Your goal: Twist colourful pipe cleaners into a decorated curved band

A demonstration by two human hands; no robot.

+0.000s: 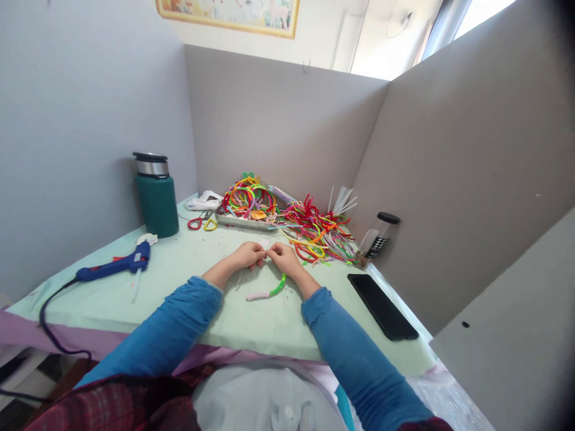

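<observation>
Both hands meet over the middle of the table, fingertips almost touching. My left hand [248, 255] is closed in a pinch, and what it holds is too small to make out. My right hand [284, 257] pinches beside it, also on something too small to name. A small whitish piece [265, 244] shows just behind the fingertips. Below my right hand lies a curved fuzzy strip [277, 288], green with a pale pink end; its upper end goes out of sight beneath that hand.
Behind the hands are a metal tray [247, 224] of colourful rings and a heap of pipe cleaners [318, 230]. Scissors [202, 224], a green bottle [157, 203] and a blue glue gun [114, 265] stand or lie left. A black phone [381, 306] and a clear jar [381, 235] are right.
</observation>
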